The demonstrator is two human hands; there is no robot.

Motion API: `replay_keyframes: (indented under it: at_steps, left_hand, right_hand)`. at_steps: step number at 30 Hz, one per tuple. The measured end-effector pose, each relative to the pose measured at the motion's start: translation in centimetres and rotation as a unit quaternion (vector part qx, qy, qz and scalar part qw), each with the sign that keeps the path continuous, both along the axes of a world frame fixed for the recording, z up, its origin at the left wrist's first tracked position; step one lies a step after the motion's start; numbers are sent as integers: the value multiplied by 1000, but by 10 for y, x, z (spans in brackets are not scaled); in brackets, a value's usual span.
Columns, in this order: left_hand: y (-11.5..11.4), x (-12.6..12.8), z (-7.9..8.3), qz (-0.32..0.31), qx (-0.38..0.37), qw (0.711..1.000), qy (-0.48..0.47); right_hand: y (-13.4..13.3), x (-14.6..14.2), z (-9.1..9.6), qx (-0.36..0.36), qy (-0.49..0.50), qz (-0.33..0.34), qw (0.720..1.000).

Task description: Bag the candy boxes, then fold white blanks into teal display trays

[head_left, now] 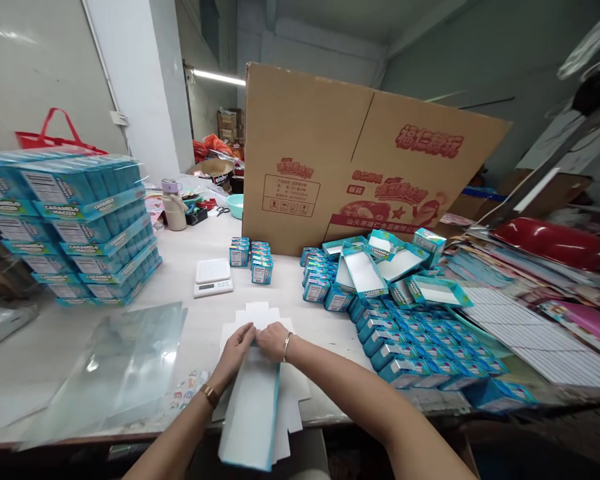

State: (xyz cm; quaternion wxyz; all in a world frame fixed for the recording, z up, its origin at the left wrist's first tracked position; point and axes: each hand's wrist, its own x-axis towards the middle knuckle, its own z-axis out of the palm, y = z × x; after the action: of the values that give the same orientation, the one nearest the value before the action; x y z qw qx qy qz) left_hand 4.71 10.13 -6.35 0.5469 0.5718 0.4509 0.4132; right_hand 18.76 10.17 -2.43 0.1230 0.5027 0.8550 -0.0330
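My left hand (236, 349) and my right hand (273, 341) meet at the far end of a flat white carton blank with a teal edge (253, 407), fingers pinching its top flap. The blank lies on a stack of more flat white blanks (260, 315) at the table's front edge. Both wrists wear a thin bracelet.
Small blue boxes (415, 347) fill the right of the table, with open teal trays (367, 270) behind them. A big cardboard carton (350, 160) stands at the back. A white scale (213, 277), clear plastic sheets (115, 360) and stacked wrapped blue packs (80, 227) are on the left.
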Motion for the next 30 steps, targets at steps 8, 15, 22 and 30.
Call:
replay_keyframes:
  at_steps: [8, 15, 22, 30]
  left_hand:
    - [2, -45, 39, -275, 88, 929, 230]
    - [-13, -16, 31, -195, 151, 900, 360]
    - [-21, -19, 38, -186, 153, 866, 438]
    - [-16, -54, 39, -251, 238, 776, 528]
  right_hand:
    - [-15, 49, -3, -27, 100, -152, 983]
    - [-27, 34, 1, -62, 101, -161, 980]
    - [-39, 3, -3, -31, 49, -145, 988]
    - [-36, 50, 28, -114, 183, -148, 965]
